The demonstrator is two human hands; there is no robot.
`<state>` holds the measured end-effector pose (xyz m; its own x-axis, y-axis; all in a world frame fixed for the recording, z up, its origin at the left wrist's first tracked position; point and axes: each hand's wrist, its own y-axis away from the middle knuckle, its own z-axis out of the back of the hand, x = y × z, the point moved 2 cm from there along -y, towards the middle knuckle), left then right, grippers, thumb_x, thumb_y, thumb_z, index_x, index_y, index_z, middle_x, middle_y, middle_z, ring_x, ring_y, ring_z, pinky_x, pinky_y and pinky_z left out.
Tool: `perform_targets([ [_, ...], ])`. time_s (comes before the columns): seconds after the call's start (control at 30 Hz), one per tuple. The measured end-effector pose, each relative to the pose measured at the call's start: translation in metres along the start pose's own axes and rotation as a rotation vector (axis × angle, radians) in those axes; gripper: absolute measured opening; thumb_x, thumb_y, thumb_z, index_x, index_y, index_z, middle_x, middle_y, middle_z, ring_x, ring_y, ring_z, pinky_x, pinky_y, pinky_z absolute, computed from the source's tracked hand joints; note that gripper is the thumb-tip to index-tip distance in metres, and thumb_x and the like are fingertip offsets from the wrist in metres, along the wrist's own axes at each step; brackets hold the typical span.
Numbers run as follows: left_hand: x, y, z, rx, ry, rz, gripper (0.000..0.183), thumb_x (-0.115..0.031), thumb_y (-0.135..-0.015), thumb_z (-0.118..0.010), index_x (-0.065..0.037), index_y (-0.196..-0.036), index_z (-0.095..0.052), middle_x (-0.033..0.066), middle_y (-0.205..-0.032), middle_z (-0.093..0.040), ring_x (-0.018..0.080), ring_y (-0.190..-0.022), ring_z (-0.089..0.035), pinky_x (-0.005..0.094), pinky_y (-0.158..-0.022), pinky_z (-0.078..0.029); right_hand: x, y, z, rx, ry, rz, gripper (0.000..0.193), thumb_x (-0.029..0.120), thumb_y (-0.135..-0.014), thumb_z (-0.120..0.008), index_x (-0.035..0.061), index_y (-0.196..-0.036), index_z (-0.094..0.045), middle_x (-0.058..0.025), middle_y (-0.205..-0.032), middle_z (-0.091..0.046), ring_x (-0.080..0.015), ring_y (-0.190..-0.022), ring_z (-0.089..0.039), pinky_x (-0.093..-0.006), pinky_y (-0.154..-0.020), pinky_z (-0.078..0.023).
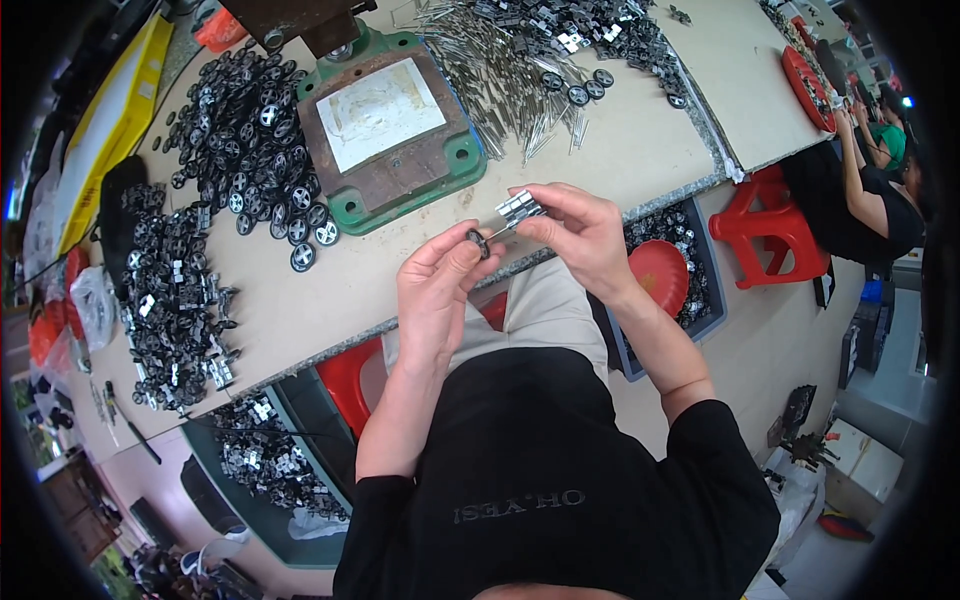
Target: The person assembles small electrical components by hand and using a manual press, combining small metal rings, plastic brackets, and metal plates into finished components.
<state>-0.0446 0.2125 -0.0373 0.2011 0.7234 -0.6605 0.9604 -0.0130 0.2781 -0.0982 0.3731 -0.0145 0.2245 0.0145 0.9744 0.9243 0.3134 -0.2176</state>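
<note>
In front of my body, over the table's near edge, both hands meet around small parts. My left hand pinches a small black toy wheel between thumb and fingers. From the wheel a thin metal axle points toward a silver-and-black chassis piece. That piece is gripped between the thumb and fingers of my right hand. The axle's far end meets the near side of the piece; how deep it sits cannot be made out.
A green-based press stands ahead on the table. Left of it lie heaped wheels and assembled parts; right of it, metal axles and chassis pieces. Crates and a red stool stand below. Another person sits right.
</note>
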Motion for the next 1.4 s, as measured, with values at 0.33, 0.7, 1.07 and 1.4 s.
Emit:
perform_targets([
  [0.33, 0.005, 0.003, -0.003, -0.027, -0.043, 0.004, 0.024, -0.002, -0.085, -0.055, 0.006, -0.108, -0.056, 0.0149, -0.095, -0.063, 0.0242, -0.085, -0.064, 0.0291, -0.076, -0.054, 0.007, 0.001, -0.002, -0.002, 0.282, 0.209, 0.029, 0.001, -0.076, -0.065, -0.0047, -0.104, -0.060, -0.0079, -0.086, -0.061, -0.0118, -0.075, -0.058, -0.0225, -0.068, -0.047],
  [0.7, 0.005, 0.000, -0.006, -0.029, -0.024, -0.064, 0.025, -0.003, -0.085, -0.056, 0.006, -0.109, -0.055, 0.0154, -0.095, -0.063, 0.0251, -0.085, -0.064, 0.0293, -0.077, -0.054, 0.014, 0.002, 0.001, 0.027, 0.085, -0.080, 0.022, -0.003, -0.078, -0.063, -0.0053, -0.100, -0.060, -0.0081, -0.091, -0.060, -0.0121, -0.080, -0.057, -0.0233, -0.068, -0.046],
  [1.07, 0.003, 0.001, -0.002, -0.032, -0.089, -0.078, 0.026, 0.000, -0.082, -0.060, 0.006, -0.107, -0.056, 0.0152, -0.094, -0.063, 0.0229, -0.085, -0.064, 0.0295, -0.077, -0.054, 0.010, -0.006, 0.000, 0.060, 0.082, -0.053, 0.016, 0.003, -0.079, -0.063, -0.0049, -0.093, -0.061, -0.0048, -0.079, -0.061, -0.0084, -0.068, -0.056, -0.0221, -0.060, -0.046],
  [1.4, -0.001, -0.002, -0.005, -0.081, -0.192, -0.116, 0.027, 0.003, -0.081, -0.060, 0.008, -0.107, -0.056, 0.0147, -0.095, -0.063, 0.0226, -0.085, -0.064, 0.0298, -0.077, -0.053, -0.007, 0.003, 0.000, -0.033, 0.234, 0.142, 0.014, 0.008, -0.083, -0.061, -0.0027, -0.093, -0.061, -0.0012, -0.074, -0.059, -0.0064, -0.064, -0.055, -0.0203, -0.057, -0.045],
])
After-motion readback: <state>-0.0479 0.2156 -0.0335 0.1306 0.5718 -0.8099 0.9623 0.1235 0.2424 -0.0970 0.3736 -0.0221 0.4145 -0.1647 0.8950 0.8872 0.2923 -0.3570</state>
